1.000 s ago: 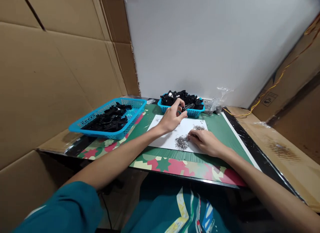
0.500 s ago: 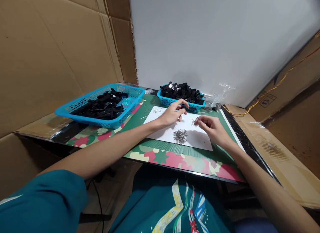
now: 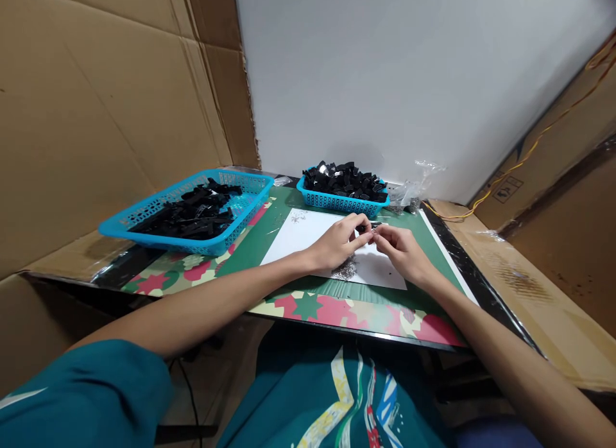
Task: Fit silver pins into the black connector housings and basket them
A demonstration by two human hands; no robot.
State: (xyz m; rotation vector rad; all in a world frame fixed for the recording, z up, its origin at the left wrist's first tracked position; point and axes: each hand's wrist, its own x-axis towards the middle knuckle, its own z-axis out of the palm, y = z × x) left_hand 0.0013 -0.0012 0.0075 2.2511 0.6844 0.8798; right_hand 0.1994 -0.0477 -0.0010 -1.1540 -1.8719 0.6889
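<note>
My left hand [image 3: 337, 244] is closed, its thumb and fingertips pinched on a small black piece [image 3: 362, 229] that is mostly hidden. My right hand [image 3: 400, 248] meets it at the fingertips, thumb and forefinger pinched together; whatever they hold is too small to make out. Both hands are over a white sheet [image 3: 279, 242]. Partly behind my left wrist lies a pile of tiny shiny metal parts [image 3: 345, 269]. A few more tiny parts [image 3: 299, 218] are scattered at the sheet's far left corner.
A large blue basket [image 3: 216, 246] of black strips stands at the left. Behind the hands is a smaller blue basket [image 3: 337, 201] heaped with black pieces. Clear plastic bags [image 3: 409, 194] lie beside it. Cardboard [image 3: 120, 82] and a white wall [image 3: 385, 82] enclose the table.
My left hand has moved down and right, its fingers closing. My right hand has shifted slightly, and the two sets of fingertips, apart before, now meet.
</note>
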